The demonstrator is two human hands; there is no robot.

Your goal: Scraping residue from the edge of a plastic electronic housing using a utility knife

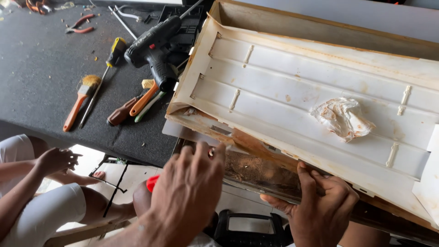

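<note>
- Rusty white panel: looks stiff, light, flaky.
- Right hand clamped on near edge at 5 o'clock; left hand hovering loosely open at 7.
- Crumpled rag resting on top.

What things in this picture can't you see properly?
All in the head view:
- Red thing: mostly hidden behind the left hand.
- Rusty white panel: its right end is cut off by the picture's edge.
- Right hand: its fingers curl under the panel, out of sight.
- Black object: cut off at the bottom edge.
- Small bits on the far bench: too small to tell.
</note>
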